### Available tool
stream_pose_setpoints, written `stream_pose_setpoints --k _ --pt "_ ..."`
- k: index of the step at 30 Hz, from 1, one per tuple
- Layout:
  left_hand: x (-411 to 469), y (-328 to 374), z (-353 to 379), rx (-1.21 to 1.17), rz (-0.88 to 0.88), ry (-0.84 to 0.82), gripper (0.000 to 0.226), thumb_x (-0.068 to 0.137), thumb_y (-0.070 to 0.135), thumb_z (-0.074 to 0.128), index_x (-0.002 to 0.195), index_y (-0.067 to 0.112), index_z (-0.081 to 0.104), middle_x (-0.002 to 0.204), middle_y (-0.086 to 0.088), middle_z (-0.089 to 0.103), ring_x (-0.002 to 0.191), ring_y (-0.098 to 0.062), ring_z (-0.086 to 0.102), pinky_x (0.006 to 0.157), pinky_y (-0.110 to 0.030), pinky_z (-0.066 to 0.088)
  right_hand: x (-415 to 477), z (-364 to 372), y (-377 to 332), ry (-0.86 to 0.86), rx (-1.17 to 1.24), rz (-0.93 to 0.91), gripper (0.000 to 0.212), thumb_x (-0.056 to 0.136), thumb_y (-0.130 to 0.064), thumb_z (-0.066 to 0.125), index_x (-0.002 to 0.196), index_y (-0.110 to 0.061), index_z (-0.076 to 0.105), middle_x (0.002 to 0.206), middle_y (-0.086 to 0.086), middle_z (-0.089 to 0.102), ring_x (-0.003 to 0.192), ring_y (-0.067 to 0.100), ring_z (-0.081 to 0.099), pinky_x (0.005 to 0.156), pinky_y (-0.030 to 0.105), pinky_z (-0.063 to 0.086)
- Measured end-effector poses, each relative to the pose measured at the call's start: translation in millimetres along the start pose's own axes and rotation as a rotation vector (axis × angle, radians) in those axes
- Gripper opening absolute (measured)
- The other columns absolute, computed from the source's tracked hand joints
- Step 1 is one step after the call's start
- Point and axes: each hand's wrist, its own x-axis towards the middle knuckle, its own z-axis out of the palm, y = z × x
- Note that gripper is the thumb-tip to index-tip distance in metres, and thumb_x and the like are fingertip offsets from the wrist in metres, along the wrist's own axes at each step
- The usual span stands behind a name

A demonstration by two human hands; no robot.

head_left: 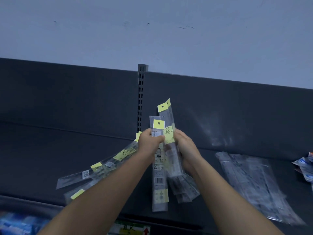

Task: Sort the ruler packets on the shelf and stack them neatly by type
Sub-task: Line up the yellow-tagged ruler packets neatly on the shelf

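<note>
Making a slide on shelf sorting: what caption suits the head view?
Left hand and right hand hold ruler packets above the dark shelf.

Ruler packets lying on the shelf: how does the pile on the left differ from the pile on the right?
The left pile shows yellow labels; the right pile looks all clear, with no yellow visible. The left pile is fanned out at differing angles; the right pile lies roughly parallel, overlapping. Both are long clear sleeves lying flat on the dark shelf.
</note>
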Motion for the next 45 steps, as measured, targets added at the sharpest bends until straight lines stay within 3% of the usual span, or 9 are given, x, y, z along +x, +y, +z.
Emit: stream_pose_setpoints --k 6,13,17,21,26,30,35,42,45 --pt "0 -3 -3 0.032 -0.033 -0.034 0.008 0.084 0.001 0.068 0.088 0.007 0.065 0.088 -0.014 0.071 0.087 -0.034 0.069 0.077 -0.048 0.058 5 -8 0 0.048 0.143 0.152 0.027 0.091 -0.006 0.062 0.117 -0.014 0.061 0.101 0.012 0.072 0.071 0.019 0.070 0.053 0.028 0.054" --pt "1 -6 -7 0.069 -0.133 -0.085 0.012 0.088 0.005 0.065 0.096 -0.003 0.062 0.095 -0.021 0.070 0.084 -0.033 0.069 0.080 -0.049 0.057 15 -23 21 0.224 -0.163 0.188 0.023 0.073 0.012 0.069 0.079 -0.007 0.057 0.083 0.019 0.069 0.076 0.032 0.067 0.076 0.046 0.057" --pt "1 -8 -9 0.146 -0.182 -0.149 0.009 0.092 0.010 0.062 0.090 0.001 0.065 0.094 -0.018 0.070 0.084 -0.030 0.067 0.083 -0.043 0.055 15 -26 37 0.234 -0.478 0.167 0.019 0.072 -0.007 0.076 0.067 -0.014 0.059 0.081 0.014 0.070 0.077 0.029 0.067 0.077 0.047 0.057" --pt "7 -10 -13 0.136 -0.165 -0.108 0.016 0.095 0.016 0.059 0.085 0.006 0.064 0.079 -0.010 0.067 0.068 -0.021 0.062 0.069 -0.032 0.052 11 -27 40 0.228 -0.917 0.039 0.031 0.083 -0.033 0.068 0.099 -0.006 0.064 0.097 0.007 0.064 0.099 0.027 0.062 0.083 0.036 0.048" --pt "10 -2 -12 -0.025 -0.149 -0.046 0.019 0.097 0.011 0.052 0.081 0.006 0.060 0.072 -0.009 0.064 0.059 -0.019 0.060 0.050 -0.026 0.050 5 -10 21 -0.096 -0.440 0.073 0.033 0.095 -0.038 0.055 0.088 -0.010 0.071 0.076 0.001 0.069 0.067 0.014 0.062 0.065 0.029 0.048" --pt "14 4 -14 -0.143 -0.117 0.013 0.012 0.098 0.008 0.047 0.097 0.005 0.059 0.085 -0.013 0.065 0.066 -0.022 0.063 0.056 -0.030 0.053 3 -10 18 -0.351 -0.133 0.257 0.036 0.100 -0.039 0.047 0.106 -0.011 0.069 0.097 0.011 0.073 0.088 0.025 0.067 0.082 0.040 0.054" --pt "12 9 -17 -0.367 -0.146 0.067 0.013 0.101 0.006 0.039 0.092 0.010 0.047 0.076 -0.017 0.068 0.054 -0.025 0.063 0.052 -0.034 0.050 5 -9 28 -0.290 -0.103 0.090 0.022 0.091 0.004 0.057 0.106 -0.008 0.066 0.100 0.012 0.072 0.084 0.021 0.068 0.085 0.041 0.055" --pt "14 13 -19 -0.308 -0.192 0.024 0.033 0.099 0.049 0.040 0.109 0.025 0.059 0.063 0.003 0.041 0.046 -0.007 0.032 0.040 -0.019 0.029 2 -12 18 -0.257 0.031 0.119 0.022 0.101 -0.005 0.040 0.099 -0.008 0.062 0.077 0.012 0.069 0.059 0.017 0.064 0.047 0.022 0.048" --pt "13 14 -14 -0.330 -0.206 0.007 0.021 0.099 0.019 0.041 0.089 0.017 0.059 0.063 0.000 0.040 0.048 -0.010 0.034 0.040 -0.021 0.031 4 -12 17 -0.196 0.023 0.092 0.023 0.099 -0.001 0.037 0.103 -0.005 0.059 0.080 0.015 0.071 0.064 0.023 0.065 0.061 0.030 0.049"
